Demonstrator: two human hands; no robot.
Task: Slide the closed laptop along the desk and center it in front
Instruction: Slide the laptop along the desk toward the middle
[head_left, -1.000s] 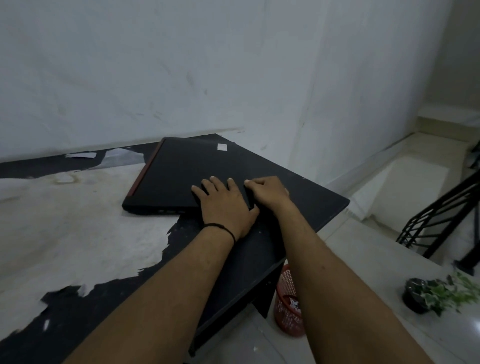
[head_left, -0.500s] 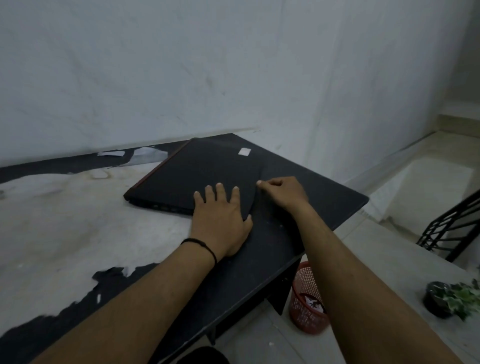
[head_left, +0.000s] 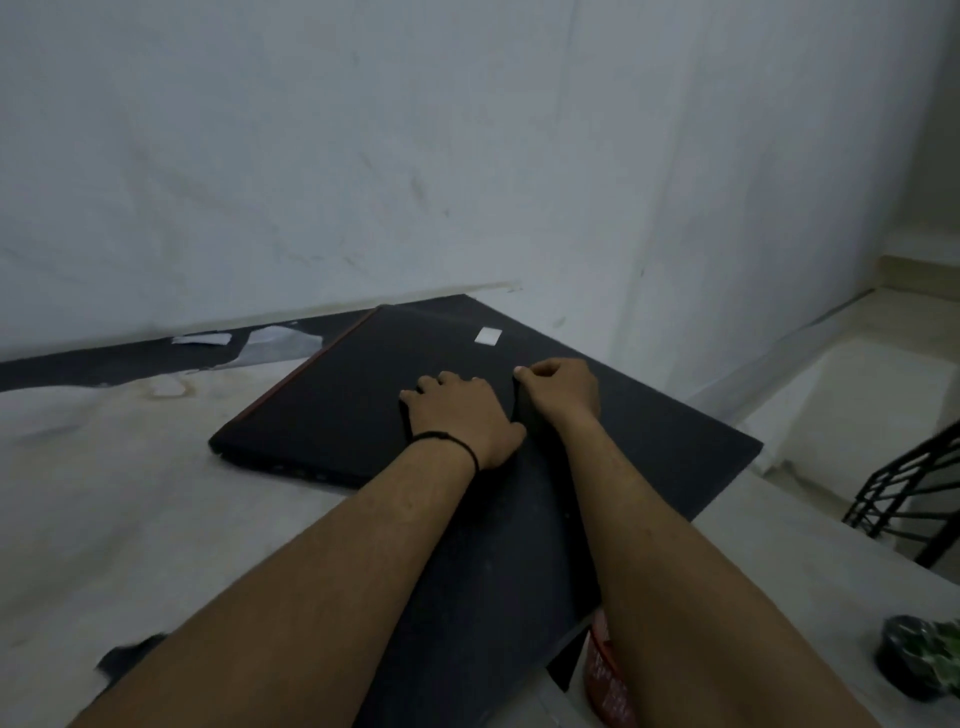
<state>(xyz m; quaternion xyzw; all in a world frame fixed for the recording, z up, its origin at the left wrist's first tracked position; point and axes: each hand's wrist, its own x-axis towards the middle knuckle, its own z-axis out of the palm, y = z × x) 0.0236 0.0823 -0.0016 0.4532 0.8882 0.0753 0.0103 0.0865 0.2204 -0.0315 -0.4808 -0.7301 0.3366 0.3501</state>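
Two bare forearms show, entering from the lower edge at about 7 o'clock and 5 o'clock, with no sleeves anywhere along their visible length. The left hand (head_left: 460, 418) wears a thin black band (head_left: 448, 441) around the wrist, a narrow cord-like loop sitting just below the hand; whether it carries a knot or bead cannot be told in the dim light. The right hand (head_left: 563, 389) and its wrist carry nothing: no watch, ring or strap can be seen. Fine hair shows on both forearms. The fingers (head_left: 415, 397) of the left hand have short nails, as far as the blur allows.
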